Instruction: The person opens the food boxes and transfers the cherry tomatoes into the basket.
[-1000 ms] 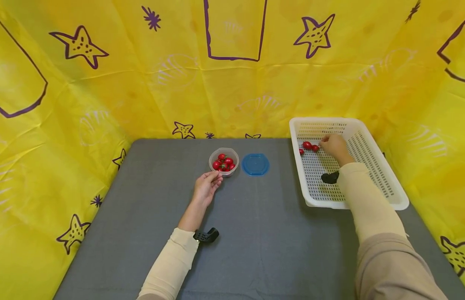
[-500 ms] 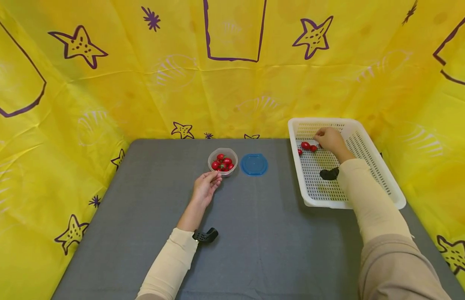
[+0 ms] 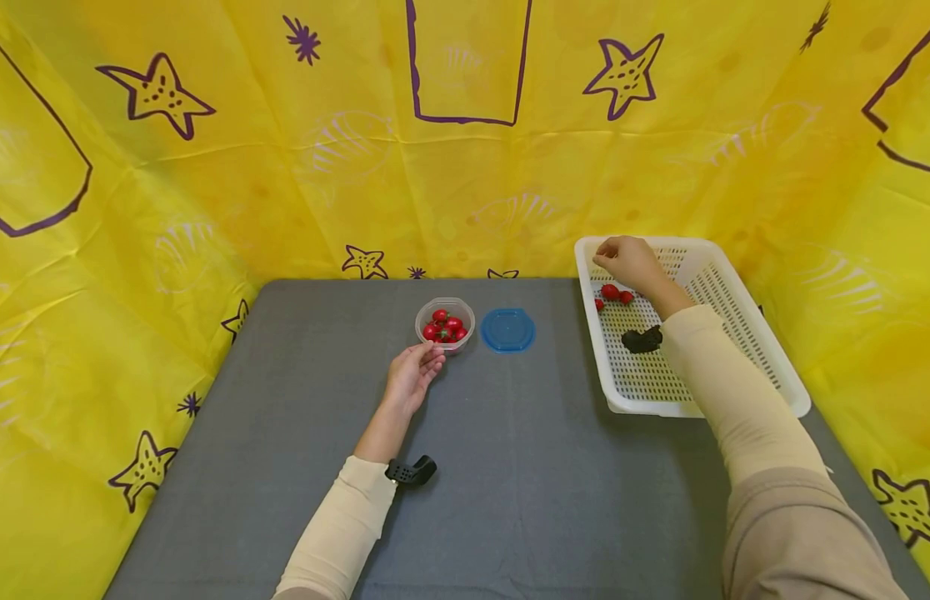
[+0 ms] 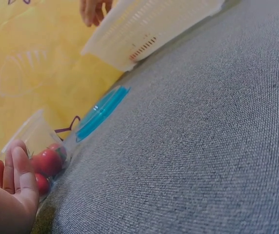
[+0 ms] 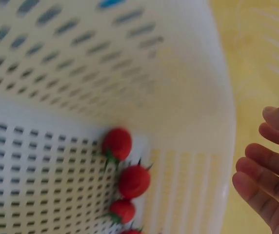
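Note:
Near the far left corner of the white basket [image 3: 607, 375], my right hand [image 3: 632, 262] is raised over the rim. In the right wrist view its fingers [image 5: 264, 178] are loosely bent, thumb and forefinger close together, and nothing shows between them. Several cherry tomatoes [image 5: 134, 180] lie below on the basket floor; one tomato [image 3: 610, 292] shows beside the hand in the head view. At the near rim of the clear plastic container [image 3: 423, 310], my left hand [image 3: 412, 375] holds the edge between thumb and fingers. Several red cherry tomatoes [image 3: 453, 323] sit inside that container.
A blue lid [image 3: 507, 331] lies flat on the grey table [image 3: 502, 467], just right of the container. Behind and to both sides hangs a yellow patterned cloth [image 3: 300, 192]. The basket stands at the back right, with raised slotted walls.
My right hand has risen from beside the basket's tomatoes and moved left toward the far left rim. My left hand stays at the container, and the visible tomatoes keep their places.

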{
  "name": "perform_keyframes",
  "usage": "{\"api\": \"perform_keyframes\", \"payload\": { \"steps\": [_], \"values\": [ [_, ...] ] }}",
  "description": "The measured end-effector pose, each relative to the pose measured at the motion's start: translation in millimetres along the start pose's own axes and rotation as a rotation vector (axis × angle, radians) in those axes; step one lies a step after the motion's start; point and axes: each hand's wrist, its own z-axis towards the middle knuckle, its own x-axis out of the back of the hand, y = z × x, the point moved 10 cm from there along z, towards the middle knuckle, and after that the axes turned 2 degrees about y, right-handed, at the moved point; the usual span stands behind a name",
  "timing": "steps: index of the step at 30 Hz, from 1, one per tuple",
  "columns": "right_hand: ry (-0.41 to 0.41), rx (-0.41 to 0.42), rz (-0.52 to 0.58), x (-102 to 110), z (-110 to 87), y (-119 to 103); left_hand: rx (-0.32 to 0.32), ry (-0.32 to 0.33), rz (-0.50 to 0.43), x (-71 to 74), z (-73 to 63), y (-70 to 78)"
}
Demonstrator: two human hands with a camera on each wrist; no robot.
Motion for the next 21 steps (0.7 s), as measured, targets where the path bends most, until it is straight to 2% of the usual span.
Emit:
{"api": "perform_keyframes", "payload": {
  "steps": [7, 10, 11, 14, 21],
  "values": [
    [-0.029, 0.030, 0.018, -9.9, 6.7, -28.1, -0.074, -0.058, -0.022, 0.9, 1.1, 2.4],
    [-0.056, 0.040, 0.024, -16.6, 10.5, -39.8, -0.058, -0.045, -0.019, 2.5, 2.3, 2.1],
    [-0.061, 0.046, 0.023, -18.4, 11.8, -44.3, -0.044, -0.011, 0.006, 3.5, 0.8, 2.6],
    [-0.072, 0.073, 0.032, -22.9, 15.3, -60.3, -0.008, 0.010, -0.006, 4.5, 1.4, 2.3],
    [-0.107, 0.131, 0.023, -36.9, 22.4, -93.9, 0.013, 0.004, -0.025, 3.1, 0.0, 4.6]
  ]
}}
